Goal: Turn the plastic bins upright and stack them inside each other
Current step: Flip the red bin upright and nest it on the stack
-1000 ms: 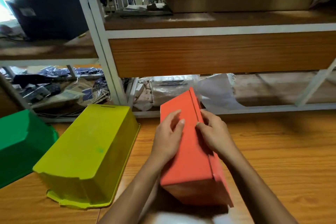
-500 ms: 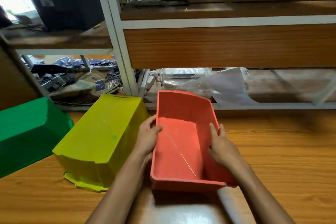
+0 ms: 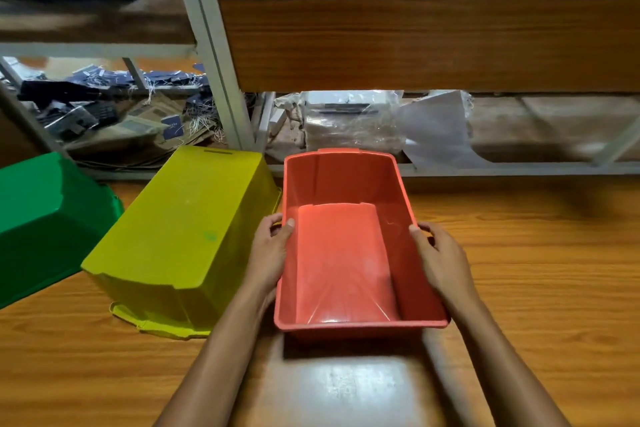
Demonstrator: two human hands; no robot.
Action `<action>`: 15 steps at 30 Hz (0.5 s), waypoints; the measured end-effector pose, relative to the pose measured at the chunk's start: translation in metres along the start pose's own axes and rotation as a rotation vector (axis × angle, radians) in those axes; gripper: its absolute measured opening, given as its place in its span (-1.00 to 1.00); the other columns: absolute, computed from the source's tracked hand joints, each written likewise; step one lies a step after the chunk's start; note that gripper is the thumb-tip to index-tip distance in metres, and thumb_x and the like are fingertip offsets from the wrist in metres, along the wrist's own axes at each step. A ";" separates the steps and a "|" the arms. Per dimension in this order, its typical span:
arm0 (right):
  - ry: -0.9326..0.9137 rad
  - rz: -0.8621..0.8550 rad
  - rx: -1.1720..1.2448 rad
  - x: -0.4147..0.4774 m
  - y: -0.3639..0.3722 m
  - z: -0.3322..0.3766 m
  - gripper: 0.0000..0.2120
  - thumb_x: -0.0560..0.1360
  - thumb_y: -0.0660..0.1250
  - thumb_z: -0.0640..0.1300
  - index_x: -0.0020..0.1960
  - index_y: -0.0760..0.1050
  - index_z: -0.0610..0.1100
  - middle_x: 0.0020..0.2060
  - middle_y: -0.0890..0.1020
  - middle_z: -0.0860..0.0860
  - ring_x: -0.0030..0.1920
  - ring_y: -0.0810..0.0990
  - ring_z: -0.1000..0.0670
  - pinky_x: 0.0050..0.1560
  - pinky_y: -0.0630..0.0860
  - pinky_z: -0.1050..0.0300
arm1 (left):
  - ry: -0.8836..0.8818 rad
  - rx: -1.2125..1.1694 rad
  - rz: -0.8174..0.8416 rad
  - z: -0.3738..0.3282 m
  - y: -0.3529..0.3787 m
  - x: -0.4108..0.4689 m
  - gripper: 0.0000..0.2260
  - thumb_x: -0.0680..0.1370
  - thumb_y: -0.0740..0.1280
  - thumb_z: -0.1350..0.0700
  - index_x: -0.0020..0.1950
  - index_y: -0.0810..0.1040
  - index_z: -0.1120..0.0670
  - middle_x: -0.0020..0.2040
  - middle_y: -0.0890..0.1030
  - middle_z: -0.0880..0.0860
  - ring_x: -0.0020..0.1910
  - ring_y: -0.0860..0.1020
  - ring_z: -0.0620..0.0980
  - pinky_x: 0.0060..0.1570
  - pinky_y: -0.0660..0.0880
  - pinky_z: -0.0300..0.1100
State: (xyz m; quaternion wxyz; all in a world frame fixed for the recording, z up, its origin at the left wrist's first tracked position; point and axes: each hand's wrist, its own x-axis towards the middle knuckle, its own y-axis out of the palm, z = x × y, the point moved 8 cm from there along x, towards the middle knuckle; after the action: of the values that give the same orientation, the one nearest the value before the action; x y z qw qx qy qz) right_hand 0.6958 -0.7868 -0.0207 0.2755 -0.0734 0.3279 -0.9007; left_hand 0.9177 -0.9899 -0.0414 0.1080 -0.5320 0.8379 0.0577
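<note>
— Bins on the wooden surface, left to right?

— Green bin and yellow bin lay upside down; just right of them the red bin stood upright, open side up.

— Hands?

— Left hand and right hand were clamped on the red bin's long rims, thumbs inside. Shelving stood behind.

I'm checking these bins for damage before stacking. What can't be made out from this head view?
- Green bin: cut off by the left edge; its opening faces down, inside hidden.
- Yellow bin: upside down, inside hidden; its right rim is behind the left hand.
- Red bin: underside hidden; the right hand covers part of its rim.
</note>
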 end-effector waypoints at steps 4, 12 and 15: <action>0.051 0.102 0.134 -0.006 0.005 -0.003 -0.64 0.61 0.23 0.13 0.02 0.63 -0.13 -0.06 0.70 -0.11 -0.01 0.64 -0.17 0.00 0.49 -0.05 | -0.135 -0.221 0.215 0.010 0.019 -0.018 -0.72 0.67 0.18 0.07 0.37 0.50 -0.04 0.20 0.67 0.05 0.12 0.65 0.00 0.02 0.61 -0.08; -0.008 0.075 0.396 -0.069 -0.048 -0.034 -0.54 0.37 0.39 0.21 0.18 0.61 -0.01 -0.04 0.73 0.07 -0.02 0.68 0.05 0.11 0.56 -0.04 | -0.102 -0.379 0.479 -0.003 0.070 -0.083 -0.63 0.68 0.14 0.05 0.48 0.38 0.06 0.20 0.65 0.05 0.09 0.66 -0.04 -0.03 0.63 -0.12; 0.005 0.035 0.475 -0.100 -0.082 -0.058 -0.50 0.31 0.45 0.22 0.20 0.59 0.07 -0.01 0.73 0.10 -0.01 0.68 0.05 0.15 0.56 -0.08 | -0.064 -0.359 0.564 -0.007 0.100 -0.117 -0.64 0.68 0.14 0.08 0.49 0.37 -0.01 0.30 0.60 0.09 0.14 0.64 -0.02 -0.03 0.62 -0.14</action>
State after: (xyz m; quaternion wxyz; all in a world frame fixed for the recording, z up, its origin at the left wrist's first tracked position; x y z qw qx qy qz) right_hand 0.7248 -0.6482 -0.0089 0.2997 0.0014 0.1088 -0.9478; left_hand 0.8743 -0.8458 -0.0077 0.0186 -0.2875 0.9247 0.2490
